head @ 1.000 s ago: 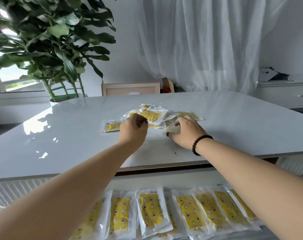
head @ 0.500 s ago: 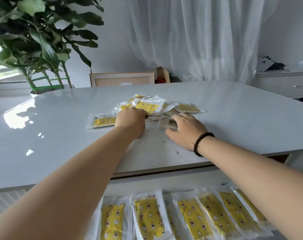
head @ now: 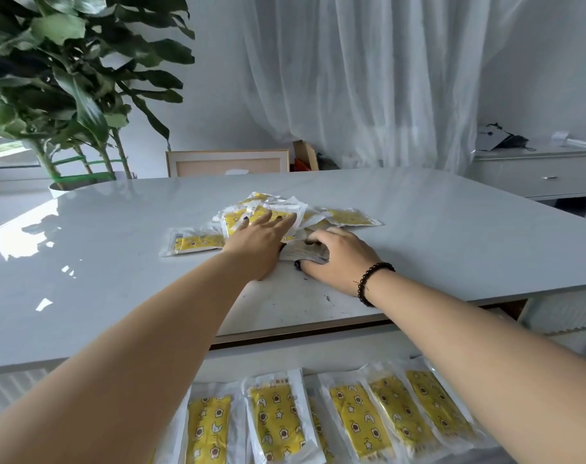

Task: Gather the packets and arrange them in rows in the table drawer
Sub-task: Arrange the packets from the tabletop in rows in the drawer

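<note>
The left hand [head: 261, 241] lies flat, fingers straight, on the pile [head: 285, 216] of yellow packets in the middle of the table [head: 117, 262]. The right hand [head: 338, 259] beside it curls round a small stack [head: 303, 254] of packets, thumb under its near edge. One packet [head: 193, 242] lies just left of the pile. A row [head: 352, 420] of packets fills the open drawer [head: 318, 354] below
</note>
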